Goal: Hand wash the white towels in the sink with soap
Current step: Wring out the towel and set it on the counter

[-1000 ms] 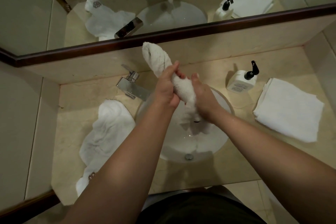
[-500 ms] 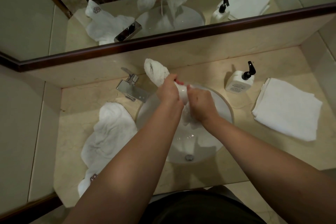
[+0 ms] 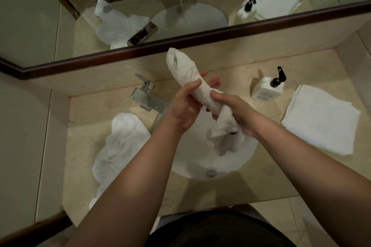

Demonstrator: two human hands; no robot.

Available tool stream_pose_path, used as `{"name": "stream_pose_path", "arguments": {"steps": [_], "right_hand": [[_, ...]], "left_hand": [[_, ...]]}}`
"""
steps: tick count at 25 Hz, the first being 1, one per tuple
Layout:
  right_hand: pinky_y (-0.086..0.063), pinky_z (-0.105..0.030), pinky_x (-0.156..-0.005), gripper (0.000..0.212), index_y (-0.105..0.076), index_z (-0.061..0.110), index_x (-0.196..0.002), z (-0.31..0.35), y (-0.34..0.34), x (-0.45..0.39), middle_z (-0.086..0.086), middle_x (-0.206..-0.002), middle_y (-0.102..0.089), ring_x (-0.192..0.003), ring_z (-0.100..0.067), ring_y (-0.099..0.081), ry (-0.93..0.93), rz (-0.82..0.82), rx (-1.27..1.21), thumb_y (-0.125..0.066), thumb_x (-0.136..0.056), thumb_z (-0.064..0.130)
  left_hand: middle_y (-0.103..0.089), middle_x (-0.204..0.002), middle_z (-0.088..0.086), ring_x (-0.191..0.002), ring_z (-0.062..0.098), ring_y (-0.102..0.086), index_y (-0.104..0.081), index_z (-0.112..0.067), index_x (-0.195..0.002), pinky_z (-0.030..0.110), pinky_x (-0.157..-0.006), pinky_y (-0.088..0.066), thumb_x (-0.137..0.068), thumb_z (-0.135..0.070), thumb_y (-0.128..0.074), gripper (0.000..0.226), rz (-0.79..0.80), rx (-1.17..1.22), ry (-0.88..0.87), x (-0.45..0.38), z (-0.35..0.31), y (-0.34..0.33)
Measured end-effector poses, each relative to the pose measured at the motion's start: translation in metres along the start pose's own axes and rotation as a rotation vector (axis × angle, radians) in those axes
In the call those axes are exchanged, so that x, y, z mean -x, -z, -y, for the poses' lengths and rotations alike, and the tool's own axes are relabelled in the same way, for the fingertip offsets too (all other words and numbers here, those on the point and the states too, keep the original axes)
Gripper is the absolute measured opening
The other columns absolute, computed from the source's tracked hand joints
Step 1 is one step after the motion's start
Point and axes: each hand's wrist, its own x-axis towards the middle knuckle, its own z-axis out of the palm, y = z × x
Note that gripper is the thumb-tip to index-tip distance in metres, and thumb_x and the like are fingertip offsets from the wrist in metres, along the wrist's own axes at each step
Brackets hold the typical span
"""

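Left hand (image 3: 185, 104) and right hand (image 3: 235, 113) each grip the rolled white towel (image 3: 192, 80), twisted between them, with the sink (image 3: 192, 168) below.

Dim, warm indoor light from above. Forearms darkly shaded in the foreground. Soft shadows on the bench (image 3: 230, 190). Sink bowl (image 3: 236, 164) brightest, with small specular glints. Wide-angle bending at frame edges; mirror frame (image 3: 200, 43) bowed. Slight overall softness.
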Motion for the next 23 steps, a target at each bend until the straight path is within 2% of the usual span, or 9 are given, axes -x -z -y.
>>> {"name": "stream_pose_path", "arguments": {"steps": [3, 5, 7, 9, 12, 16, 19, 21, 23], "right_hand": [[-0.049, -0.020, -0.053, 0.036, -0.063, 0.010, -0.091, 0.008, -0.004, 0.008, -0.001, -0.064, -0.059, -0.052, -0.009, -0.056, -0.189, 0.179, -0.247, -0.065, -0.081, 0.045], [-0.047, -0.019, -0.048, 0.038, -0.059, 0.010, -0.094, 0.009, -0.010, 0.010, 0.000, -0.062, -0.057, -0.048, -0.009, -0.054, -0.202, 0.242, -0.362, -0.064, -0.083, 0.047], [-0.050, -0.021, -0.052, 0.047, -0.063, 0.015, -0.104, 0.005, -0.017, 0.007, 0.002, -0.070, -0.064, -0.055, -0.008, -0.060, -0.091, 0.150, -0.305, -0.056, -0.086, 0.058], [-0.053, -0.025, -0.070, 0.060, -0.070, 0.025, -0.109, -0.001, -0.025, 0.004, 0.004, -0.090, -0.074, -0.078, -0.008, -0.070, 0.054, -0.030, -0.159, -0.046, -0.082, 0.073], [-0.052, -0.034, -0.094, 0.067, -0.074, 0.028, -0.100, -0.009, -0.038, -0.002, -0.005, -0.102, -0.076, -0.099, -0.017, -0.071, 0.116, -0.191, 0.030, -0.033, -0.082, 0.077], [-0.048, -0.030, -0.062, 0.073, -0.061, -0.014, -0.092, -0.022, -0.044, -0.009, -0.030, -0.081, -0.067, -0.064, -0.019, -0.063, 0.181, -0.374, 0.243, -0.031, -0.103, 0.051], [-0.037, -0.016, -0.047, 0.052, -0.054, 0.003, -0.072, -0.029, -0.048, -0.007, -0.007, -0.056, -0.056, -0.044, -0.002, -0.052, 0.258, -0.465, 0.331, -0.031, -0.107, 0.034], [-0.038, -0.019, -0.049, 0.054, -0.054, 0.014, -0.062, -0.031, -0.048, -0.009, -0.002, -0.053, -0.056, -0.044, -0.004, -0.052, 0.277, -0.483, 0.336, -0.031, -0.107, 0.034], [-0.044, -0.029, -0.055, 0.059, -0.060, 0.012, -0.063, -0.032, -0.049, -0.010, -0.005, -0.057, -0.062, -0.051, -0.010, -0.057, 0.268, -0.487, 0.353, -0.032, -0.106, 0.039]], "left_hand": [[-0.066, -0.125, 0.012, -0.121, 0.027, -0.059, -0.057, -0.014, -0.128, 0.044, -0.098, -0.046, -0.068, -0.053, -0.082, 0.076, 0.184, 0.096, 0.011, -0.001, 0.002, 0.004], [-0.070, -0.113, 0.011, -0.111, 0.026, -0.065, -0.063, -0.014, -0.117, 0.040, -0.097, -0.051, -0.070, -0.041, -0.084, 0.058, 0.153, 0.145, -0.024, -0.002, -0.003, -0.003], [-0.070, -0.078, 0.004, -0.080, 0.019, -0.069, -0.064, -0.014, -0.100, 0.034, -0.076, -0.057, -0.078, -0.024, -0.073, 0.026, 0.019, 0.177, -0.024, -0.002, -0.010, -0.010], [-0.058, -0.058, -0.002, -0.054, 0.011, -0.060, -0.061, -0.013, -0.088, 0.027, -0.059, -0.054, -0.088, -0.016, -0.063, 0.004, -0.128, 0.219, -0.005, -0.003, -0.010, -0.015], [-0.051, -0.052, -0.003, -0.044, 0.008, -0.052, -0.060, -0.017, -0.066, 0.024, -0.050, -0.050, -0.095, -0.014, -0.062, 0.029, -0.333, 0.200, 0.001, -0.007, 0.002, -0.018], [-0.052, -0.051, -0.001, -0.044, 0.012, -0.052, -0.055, -0.014, -0.057, 0.029, -0.056, -0.052, -0.089, -0.014, -0.069, 0.035, -0.517, 0.183, 0.047, -0.011, 0.013, -0.019], [-0.053, -0.048, 0.003, -0.046, 0.017, -0.052, -0.054, -0.010, -0.056, 0.035, -0.065, -0.051, -0.084, -0.011, -0.071, 0.033, -0.635, 0.146, 0.082, -0.013, 0.015, -0.020], [-0.051, -0.049, 0.003, -0.045, 0.017, -0.049, -0.053, -0.010, -0.057, 0.036, -0.064, -0.050, -0.084, -0.009, -0.070, 0.032, -0.658, 0.175, 0.097, -0.014, 0.015, -0.019], [-0.050, -0.052, 0.002, -0.048, 0.017, -0.049, -0.053, -0.011, -0.059, 0.033, -0.061, -0.050, -0.083, -0.013, -0.070, 0.029, -0.652, 0.213, 0.130, -0.013, 0.017, -0.018]]}}
